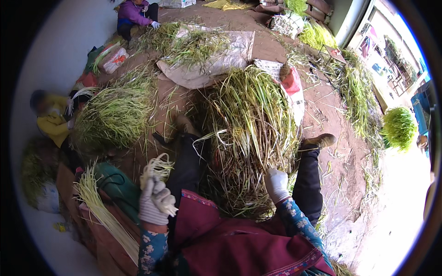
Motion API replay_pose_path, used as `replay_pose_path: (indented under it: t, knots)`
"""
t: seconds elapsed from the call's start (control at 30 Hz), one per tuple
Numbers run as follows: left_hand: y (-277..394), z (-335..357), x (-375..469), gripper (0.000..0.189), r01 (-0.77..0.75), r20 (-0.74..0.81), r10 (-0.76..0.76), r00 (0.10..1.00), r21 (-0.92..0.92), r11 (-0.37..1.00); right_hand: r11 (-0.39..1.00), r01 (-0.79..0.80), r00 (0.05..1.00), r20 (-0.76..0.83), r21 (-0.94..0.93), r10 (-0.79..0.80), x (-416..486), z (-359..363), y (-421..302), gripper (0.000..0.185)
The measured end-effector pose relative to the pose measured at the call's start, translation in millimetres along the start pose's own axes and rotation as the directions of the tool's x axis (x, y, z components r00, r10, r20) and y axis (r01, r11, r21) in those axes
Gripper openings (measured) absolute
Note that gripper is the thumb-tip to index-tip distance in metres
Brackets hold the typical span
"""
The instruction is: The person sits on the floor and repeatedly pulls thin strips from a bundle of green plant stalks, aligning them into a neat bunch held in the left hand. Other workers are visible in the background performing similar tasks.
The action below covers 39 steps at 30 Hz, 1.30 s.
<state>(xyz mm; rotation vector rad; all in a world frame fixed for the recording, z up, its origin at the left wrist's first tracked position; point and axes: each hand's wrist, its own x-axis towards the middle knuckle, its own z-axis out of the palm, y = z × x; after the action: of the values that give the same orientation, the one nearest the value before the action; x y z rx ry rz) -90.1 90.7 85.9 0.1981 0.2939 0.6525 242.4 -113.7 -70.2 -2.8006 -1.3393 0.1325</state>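
Observation:
My left hand point(157, 198), in a striped white glove, is closed around a small bundle of pale stalks point(157, 169) whose thin ends curl out above the fist. In a white glove too, my right hand point(277, 184) touches the near right side of a big heap of long green and yellowing leafy stalks point(255, 120) between my legs. Its fingertips are hidden against the stalks, so I cannot tell whether it grips any. A longer bundle of pale trimmed stalks point(107, 214) lies to my left, beside a dark green object point(117, 189).
A person in yellow point(55, 117) sits at the left by another heap of greens point(114, 110). Someone in purple point(133, 15) crouches at the back near a spread sack sheet point(238, 48) bearing greens. Bright green bundles point(399, 127) and scattered stalks line the right, by a doorway.

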Motion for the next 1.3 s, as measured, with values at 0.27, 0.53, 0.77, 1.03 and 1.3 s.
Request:
replay_pose_path:
  t: [0.27, 0.53, 0.77, 1.03, 1.3]
  knots:
    - [0.6, 62.7, -21.4, 0.06, -0.593, 0.286, 0.52, 0.805, 0.352, 0.724, -0.225, -0.122, 0.991, 0.107, 0.967, -0.076, -20.9, -125.8, 58.4, 0.014]
    - [-53.2, -15.7, -8.9, 0.03, 0.121, -0.116, -0.12, 0.986, 0.006, 0.993, 0.447, -0.126, 0.987, 0.155, 0.886, -0.03, -18.7, -95.9, 40.2, 0.019]
    - [-74.8, -40.7, -5.3, 0.016, 0.25, -0.283, -0.251, 0.925, -0.041, 0.967, 0.717, 0.114, 0.989, -0.01, 0.687, -0.148, -33.8, -63.1, -16.1, 0.016]
    - [-97.6, -58.6, 15.0, 0.018, 0.268, -0.387, -0.134, 0.912, 0.314, 0.911, 0.451, -0.023, 0.898, 0.217, 0.892, -0.384, -60.8, -61.7, -66.3, 0.013]
    - [-115.7, -53.8, 7.3, 0.021, 0.363, -0.348, -0.24, 0.906, 0.351, 0.863, 0.396, 0.09, 0.783, 0.181, 0.914, -0.595, -70.0, -47.2, -91.2, 0.016]
